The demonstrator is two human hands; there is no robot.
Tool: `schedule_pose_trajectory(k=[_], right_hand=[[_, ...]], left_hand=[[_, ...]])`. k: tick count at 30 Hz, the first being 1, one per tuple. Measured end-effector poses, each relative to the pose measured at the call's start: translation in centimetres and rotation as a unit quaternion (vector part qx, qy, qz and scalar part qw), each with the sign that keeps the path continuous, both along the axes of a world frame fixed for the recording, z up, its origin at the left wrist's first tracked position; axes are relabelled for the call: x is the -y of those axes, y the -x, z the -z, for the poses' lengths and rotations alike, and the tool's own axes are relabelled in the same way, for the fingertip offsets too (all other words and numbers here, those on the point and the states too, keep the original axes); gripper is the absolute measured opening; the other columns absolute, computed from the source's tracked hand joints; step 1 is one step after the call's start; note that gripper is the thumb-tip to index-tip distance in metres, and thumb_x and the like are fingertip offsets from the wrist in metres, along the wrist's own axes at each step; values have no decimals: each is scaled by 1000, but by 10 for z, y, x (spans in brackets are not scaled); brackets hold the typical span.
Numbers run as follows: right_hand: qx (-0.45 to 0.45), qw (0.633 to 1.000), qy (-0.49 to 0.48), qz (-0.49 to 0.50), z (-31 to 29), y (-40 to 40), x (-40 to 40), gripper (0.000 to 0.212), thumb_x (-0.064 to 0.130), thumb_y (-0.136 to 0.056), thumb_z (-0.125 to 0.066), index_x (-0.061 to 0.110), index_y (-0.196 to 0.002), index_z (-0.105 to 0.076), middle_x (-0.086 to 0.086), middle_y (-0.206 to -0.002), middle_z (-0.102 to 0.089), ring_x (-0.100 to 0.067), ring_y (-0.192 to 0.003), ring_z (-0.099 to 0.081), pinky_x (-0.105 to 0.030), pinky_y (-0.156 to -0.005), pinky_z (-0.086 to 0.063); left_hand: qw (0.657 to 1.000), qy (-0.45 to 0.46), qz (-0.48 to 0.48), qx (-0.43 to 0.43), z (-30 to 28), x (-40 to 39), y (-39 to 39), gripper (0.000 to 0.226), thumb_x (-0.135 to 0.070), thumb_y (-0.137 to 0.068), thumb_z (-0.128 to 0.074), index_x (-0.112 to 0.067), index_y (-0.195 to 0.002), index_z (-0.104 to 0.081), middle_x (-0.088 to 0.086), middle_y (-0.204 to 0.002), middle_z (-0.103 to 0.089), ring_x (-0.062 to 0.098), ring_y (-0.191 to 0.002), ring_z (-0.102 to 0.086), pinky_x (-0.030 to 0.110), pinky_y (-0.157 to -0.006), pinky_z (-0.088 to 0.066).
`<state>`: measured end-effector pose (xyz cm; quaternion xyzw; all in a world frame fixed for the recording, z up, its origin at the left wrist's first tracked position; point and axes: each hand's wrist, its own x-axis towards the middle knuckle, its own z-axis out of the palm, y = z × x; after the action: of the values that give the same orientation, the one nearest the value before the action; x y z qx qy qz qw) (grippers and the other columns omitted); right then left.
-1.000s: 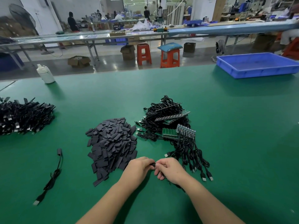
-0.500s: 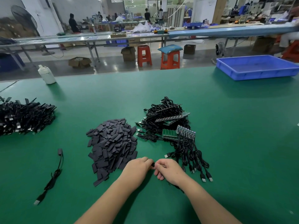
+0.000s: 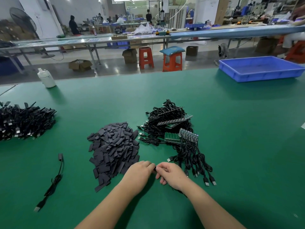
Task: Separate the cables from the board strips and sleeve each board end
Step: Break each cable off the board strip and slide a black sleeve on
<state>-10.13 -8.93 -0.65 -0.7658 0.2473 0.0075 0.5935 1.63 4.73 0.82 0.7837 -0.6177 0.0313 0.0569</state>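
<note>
My left hand (image 3: 140, 172) and my right hand (image 3: 171, 175) meet fingertip to fingertip near the table's front, both pinching one small black piece (image 3: 154, 169) that is mostly hidden between them. A black cable runs under my right wrist. Left of my hands lies a heap of flat dark sleeves (image 3: 113, 149). Behind my right hand sits a tangle of black cables on green board strips (image 3: 171, 138), with USB plugs (image 3: 209, 182) fanned out toward me. One sleeved cable (image 3: 54, 180) lies alone at the front left.
A large pile of black cables (image 3: 24, 121) fills the left edge of the green table (image 3: 247, 154). A blue tray (image 3: 262, 68) stands at the back right and a white bottle (image 3: 47, 78) at the back left. Stools and benches lie beyond the table.
My hands stay together at the same spot, with only small finger shifts on the black piece. The piles have not moved.
</note>
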Motion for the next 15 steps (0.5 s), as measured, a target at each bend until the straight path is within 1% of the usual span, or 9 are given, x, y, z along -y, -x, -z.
schedule_pose_trajectory(k=[2, 4, 6, 7, 8, 10, 12, 14, 15], right_hand=[[3, 1000, -4, -5, -3, 1, -1, 14, 25, -102, -52, 24, -101, -67, 5, -80, -72, -6, -64, -62, -20, -62, -51], [6, 1000, -3, -3, -4, 1, -2, 14, 22, -102, -53, 21, -102, -67, 4, -81, -71, -6, -65, -62, -20, -63, -52], [5, 1000, -10, 7, -5, 0, -4, 13, 19, -101, -54, 16, -102, -67, 3, -84, -70, -6, -69, -63, -22, -65, -54], [3, 1000, -10, 13, -6, 1, -6, 12, 19, -100, -56, 15, -103, -67, 3, -85, -70, -6, -72, -64, -22, -66, -54], [3, 1000, -2, 18, -7, 1, -7, 12, 21, -99, -59, 16, -103, -69, 5, -84, -70, -5, -73, -64, -20, -64, -53], [15, 999, 16, 45, -12, 1, -9, 10, 27, -95, -65, 24, -97, -74, 11, -79, -68, -5, -70, -61, -15, -61, -47], [56, 991, -28, 118, -21, -2, -11, 6, 30, -91, -70, 30, -92, -76, 15, -87, -72, -2, -80, -63, -15, -68, -44], [103, 972, -114, 180, -31, -8, -15, 11, 29, -90, -73, 25, -99, -78, 12, -100, -75, -1, -96, -66, -16, -76, -47], [123, 960, -162, 194, -37, -11, -18, 14, 27, -90, -73, 22, -101, -78, 10, -100, -76, -1, -93, -68, -15, -73, -49]], left_hand=[[999, 12, 34, 19, -3, -1, 1, 26, -15, -68, -78, -18, -92, -70, -5, -78, -65, 14, -70, -64, 22, -61, -50], [999, 15, 38, 24, -3, -1, 3, 33, -16, -60, -83, -20, -89, -70, -6, -79, -66, 11, -66, -66, 20, -57, -50], [1000, 22, 19, 9, 0, -1, 1, 48, -10, -72, -75, -15, -119, -66, 2, -120, -67, 15, -91, -69, 22, -74, -53], [999, 24, -12, -18, 3, -2, 0, 61, -4, -80, -66, -16, -138, -52, 1, -145, -51, 17, -104, -65, 24, -83, -50], [995, 37, -56, -72, 5, -2, 1, 71, -1, -86, -59, -21, -150, -36, -4, -156, -34, 17, -110, -62, 25, -88, -48], [952, 132, -160, -225, 1, -4, 6, 71, -10, -92, -60, -29, -152, -27, -13, -151, -38, 9, -109, -60, 23, -93, -45], [876, 217, -254, -347, -7, -6, 11, 57, -27, -91, -67, -30, -141, -41, -18, -129, -53, -2, -99, -61, 23, -94, -48], [824, 195, -263, -463, -12, -10, 17, 27, -37, -94, -62, -28, -119, -60, -14, -113, -68, 1, -93, -65, 27, -91, -52], [799, 176, -239, -523, -13, -11, 22, 20, -36, -97, -59, -25, -111, -67, -10, -104, -73, 5, -91, -67, 27, -88, -53]])
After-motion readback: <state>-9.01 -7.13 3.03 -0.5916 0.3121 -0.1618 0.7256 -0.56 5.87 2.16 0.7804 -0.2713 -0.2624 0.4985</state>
